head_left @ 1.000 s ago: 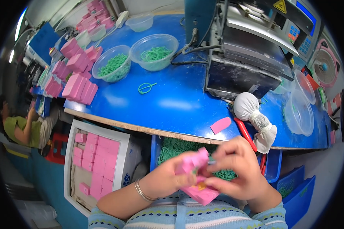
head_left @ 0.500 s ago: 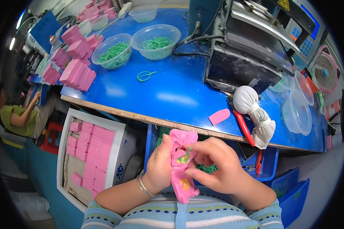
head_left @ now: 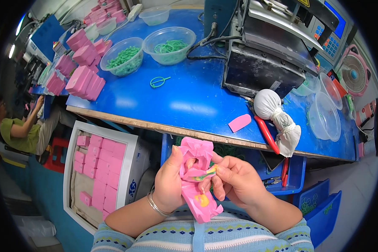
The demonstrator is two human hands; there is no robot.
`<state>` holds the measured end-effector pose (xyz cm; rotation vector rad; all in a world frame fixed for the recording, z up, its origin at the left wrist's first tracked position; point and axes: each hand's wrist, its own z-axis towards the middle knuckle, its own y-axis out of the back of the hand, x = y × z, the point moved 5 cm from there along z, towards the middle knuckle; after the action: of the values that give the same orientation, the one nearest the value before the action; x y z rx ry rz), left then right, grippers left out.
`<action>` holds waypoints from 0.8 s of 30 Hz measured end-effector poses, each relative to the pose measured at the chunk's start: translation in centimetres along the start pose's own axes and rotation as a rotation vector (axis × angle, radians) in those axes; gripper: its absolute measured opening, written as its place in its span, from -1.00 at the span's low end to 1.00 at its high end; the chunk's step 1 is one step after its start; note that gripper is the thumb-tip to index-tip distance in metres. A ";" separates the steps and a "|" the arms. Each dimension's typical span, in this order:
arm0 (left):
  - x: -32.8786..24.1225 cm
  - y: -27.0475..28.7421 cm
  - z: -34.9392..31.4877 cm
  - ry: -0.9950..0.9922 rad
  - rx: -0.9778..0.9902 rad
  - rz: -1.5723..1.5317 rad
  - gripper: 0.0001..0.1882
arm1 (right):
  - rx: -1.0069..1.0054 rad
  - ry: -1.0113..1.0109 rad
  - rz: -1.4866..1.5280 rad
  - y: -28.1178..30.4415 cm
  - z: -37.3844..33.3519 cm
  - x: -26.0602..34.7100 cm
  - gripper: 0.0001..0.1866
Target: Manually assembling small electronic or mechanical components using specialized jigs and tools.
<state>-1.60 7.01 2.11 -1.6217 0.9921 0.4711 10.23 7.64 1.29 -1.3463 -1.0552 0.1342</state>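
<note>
A pink rubber mould (head_left: 202,208), bent and folded open, is held above my lap. My left hand (head_left: 170,185) grips its left side, fingers wrapped behind it. A fingertip shows through the opening in its upper part. Across the middle fold lies a green-and-yellow piece (head_left: 204,176), and a yellow patch shows on the lower flap. My right hand (head_left: 241,180) is closed, its thumb and forefinger pinching the right end of that piece at the fold. Whether the mould's edge is pinched too, I cannot tell. The other right fingers curl against the mould.
A blue table (head_left: 176,101) carries bowls of green pieces (head_left: 124,61), stacked pink blocks (head_left: 86,82), red-handled pliers (head_left: 266,134), a white cloth bundle (head_left: 277,119) and a black press (head_left: 264,71). A box of pink blocks (head_left: 101,168) stands left; an open blue drawer (head_left: 296,178) sits below the table.
The mould is bent further open and its middle fold tilts up to the right. My right thumb and forefinger have closed on the green-and-yellow piece's end; before, they were spread apart.
</note>
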 end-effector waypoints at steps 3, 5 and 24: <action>1.2 0.9 0.3 0.062 0.213 -0.252 -0.28 | -0.212 0.032 -0.257 0.6 -0.5 0.1 -0.90; 1.5 0.8 0.4 0.113 0.284 -0.291 -0.33 | -0.383 0.295 -0.502 0.7 -0.8 0.8 -0.86; -0.5 -0.1 1.0 -0.607 0.106 0.974 -0.64 | -0.097 0.895 -1.621 -5.1 -1.2 3.7 -0.71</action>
<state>-1.63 8.09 2.21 -0.7104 1.2385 1.4330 10.65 7.63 7.66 -0.1892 -1.0344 -1.5619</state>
